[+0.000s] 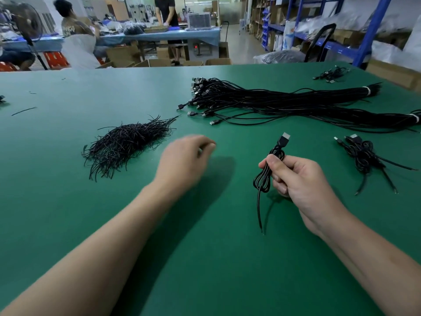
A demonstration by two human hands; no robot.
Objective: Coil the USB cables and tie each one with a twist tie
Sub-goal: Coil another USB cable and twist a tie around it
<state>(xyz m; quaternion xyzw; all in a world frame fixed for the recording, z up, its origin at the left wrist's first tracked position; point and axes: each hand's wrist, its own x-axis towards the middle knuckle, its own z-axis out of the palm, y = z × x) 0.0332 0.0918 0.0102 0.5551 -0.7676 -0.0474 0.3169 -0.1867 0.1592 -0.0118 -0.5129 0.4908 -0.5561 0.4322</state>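
My right hand [296,179] grips a coiled black USB cable [265,176] above the green table [205,247]; its plug points up and away, and a loose tail hangs down to the mat. My left hand [184,160] hovers blurred over the table between the cable and a heap of black twist ties [127,144]; its fingers are loosely curled and it holds nothing that I can see. A big bundle of uncoiled USB cables [284,103] lies further back, bound with white bands at its right end.
Tied coiled cables [364,156] lie at the right. A few more cables [332,74] sit at the far right corner. Stray ties [24,111] lie at the left. Beyond the table's far edge are people, boxes, a fan and blue shelving.
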